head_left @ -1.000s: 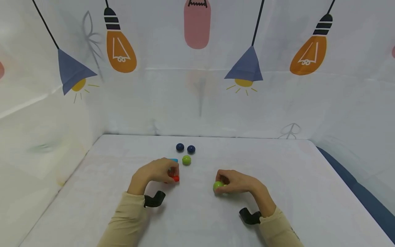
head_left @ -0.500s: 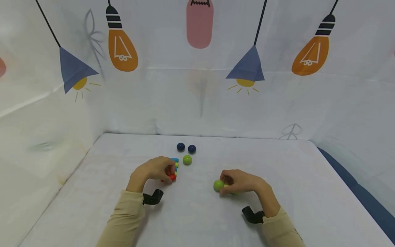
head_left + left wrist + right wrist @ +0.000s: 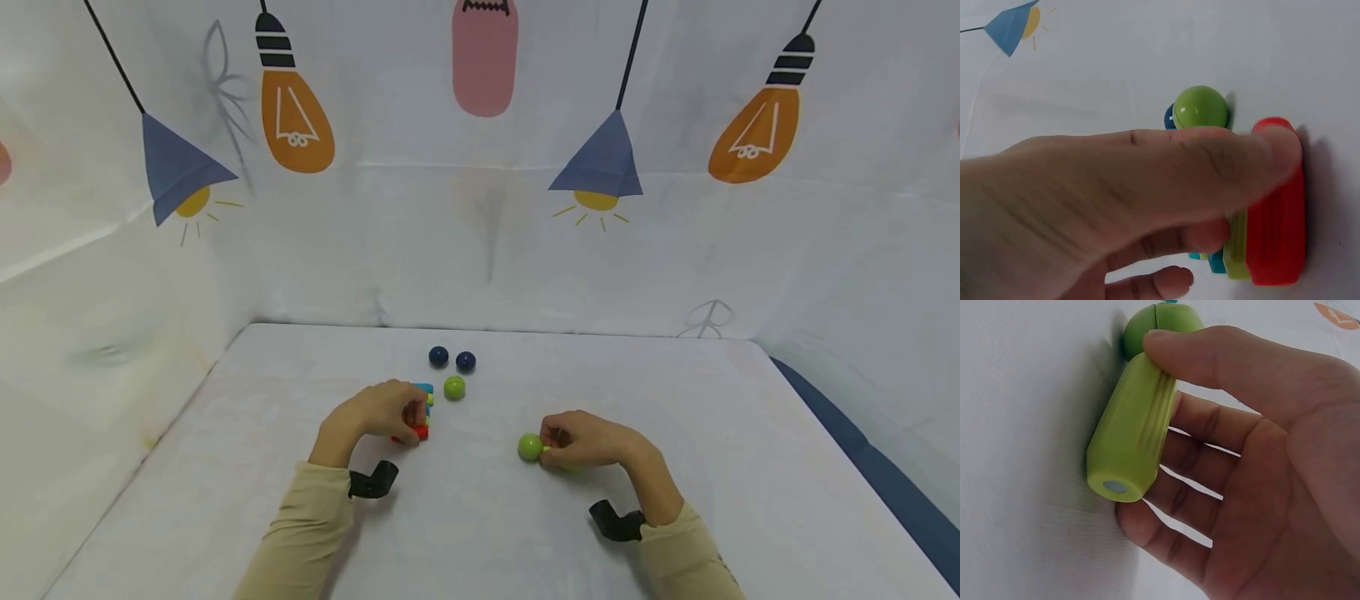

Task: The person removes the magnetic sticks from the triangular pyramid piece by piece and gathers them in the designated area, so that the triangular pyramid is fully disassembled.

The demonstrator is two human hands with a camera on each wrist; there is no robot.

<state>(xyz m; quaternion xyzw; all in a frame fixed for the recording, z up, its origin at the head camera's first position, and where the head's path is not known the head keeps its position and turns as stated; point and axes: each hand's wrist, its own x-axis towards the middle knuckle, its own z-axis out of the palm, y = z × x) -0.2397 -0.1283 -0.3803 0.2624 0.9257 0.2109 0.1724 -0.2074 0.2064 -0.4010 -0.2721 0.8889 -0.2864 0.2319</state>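
My left hand (image 3: 375, 412) bends over a row of coloured rods. Its thumb lies on the upper end of a red rod (image 3: 1275, 231), and the fingers curl behind. Yellow-green (image 3: 1236, 250) and teal rods beside the red one are partly hidden by the hand. To the right, my right hand (image 3: 592, 442) pinches a yellow-green ridged rod (image 3: 1125, 425) between thumb and fingers, low over the table. A glossy green ball (image 3: 530, 447) sits at the rod's far end and seems to touch it. A grey disc shows in the rod's near end.
Beyond the left hand stand another green ball (image 3: 453, 387) and two dark blue balls (image 3: 438, 357) (image 3: 466, 362). The white table (image 3: 480, 517) ends at a printed cloth wall (image 3: 420, 250). A black wrist mount (image 3: 617, 522) juts from each sleeve.
My right hand has shifted slightly right along the rod, leaving the green ball more exposed. My left hand has moved a little left, uncovering more of the rods.
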